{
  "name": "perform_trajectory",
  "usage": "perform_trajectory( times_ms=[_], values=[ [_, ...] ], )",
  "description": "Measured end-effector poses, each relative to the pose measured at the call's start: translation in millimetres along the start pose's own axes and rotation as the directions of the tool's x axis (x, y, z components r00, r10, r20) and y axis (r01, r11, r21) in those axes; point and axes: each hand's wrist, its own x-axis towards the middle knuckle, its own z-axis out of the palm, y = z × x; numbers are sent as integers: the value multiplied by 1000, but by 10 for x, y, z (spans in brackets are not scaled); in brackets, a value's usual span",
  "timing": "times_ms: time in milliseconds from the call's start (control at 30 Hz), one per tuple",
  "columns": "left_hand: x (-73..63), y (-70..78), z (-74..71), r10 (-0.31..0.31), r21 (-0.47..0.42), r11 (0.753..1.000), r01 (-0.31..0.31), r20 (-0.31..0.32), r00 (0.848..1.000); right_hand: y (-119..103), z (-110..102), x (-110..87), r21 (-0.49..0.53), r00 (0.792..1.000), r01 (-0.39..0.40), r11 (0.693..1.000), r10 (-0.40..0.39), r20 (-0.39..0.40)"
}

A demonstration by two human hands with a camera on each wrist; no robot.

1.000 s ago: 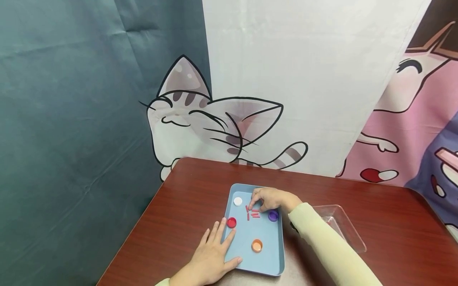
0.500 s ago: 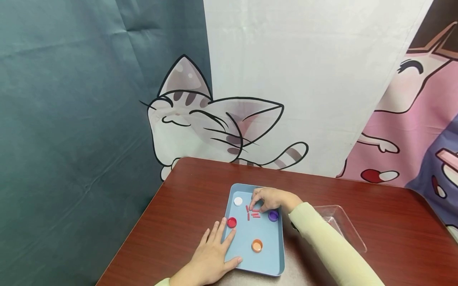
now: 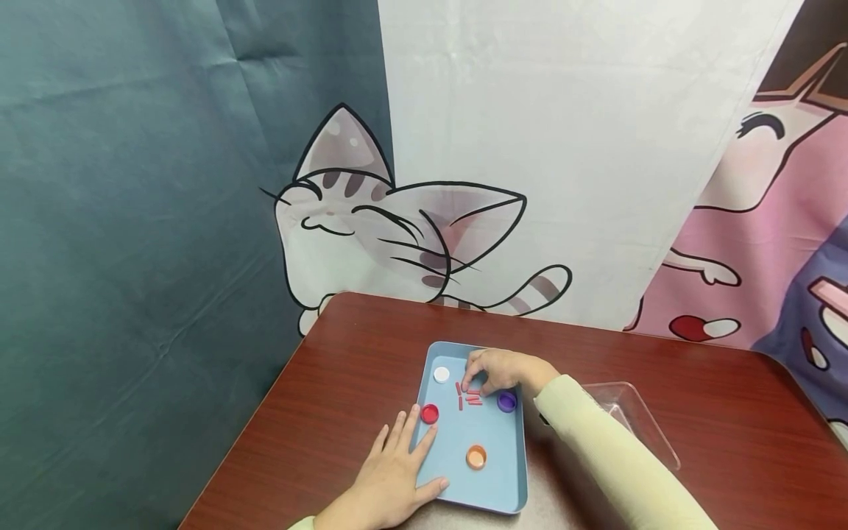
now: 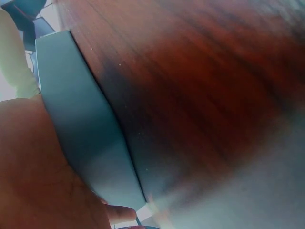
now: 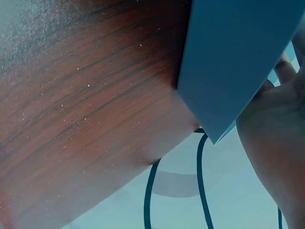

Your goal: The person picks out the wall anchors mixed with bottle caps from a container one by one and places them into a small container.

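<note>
A light-blue tray [image 3: 493, 482] lies on the table, with several short red sticks [image 3: 460, 403] near its far half. My right hand [image 3: 498, 368] reaches over the tray's far right side, fingers bent down among the sticks. One stick lies between its index finger and thumb; whether they pinch it is too small to tell. With fingers spread, my left hand [image 3: 391, 475] rests at the tray's left edge, thumb over the rim. Both wrist views show mostly the tray's outer wall [image 4: 95, 124] beside each hand; the fingertips of the right hand [image 5: 271, 129] are hidden there.
Round caps sit in the tray: white [image 3: 441, 375], red [image 3: 430, 414], purple [image 3: 507, 401] and orange [image 3: 476, 457]. A clear plastic box [image 3: 652, 423] stands right of it, partly behind the right sleeve [image 3: 609, 449]. Printed curtains back the brown table [image 3: 318, 383].
</note>
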Motion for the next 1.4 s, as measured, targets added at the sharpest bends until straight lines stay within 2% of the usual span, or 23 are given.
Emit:
perform_trajectory(
  times_ms=[433,600,900,1167,1400],
  values=[
    [-6,9,-13,4,8,1000,-4,-2,1000,-47,-19,11,-71,1000,11,997,-11,-3],
    [-4,9,-5,3,7,1000,-3,-5,1000,-38,-26,8,-99,999,50,994,-52,-12],
    [0,6,4,-2,10,1000,2,-10,1000,9,3,-11,-101,992,90,991,-98,-77],
    [-8,23,-6,-3,-3,1000,3,2,1000,-28,-87,-123,-71,987,82,994,-91,-132],
    [-15,20,-14,-5,1,1000,5,5,1000,-26,-198,-331,-46,982,58,997,-65,-178]
  ],
)
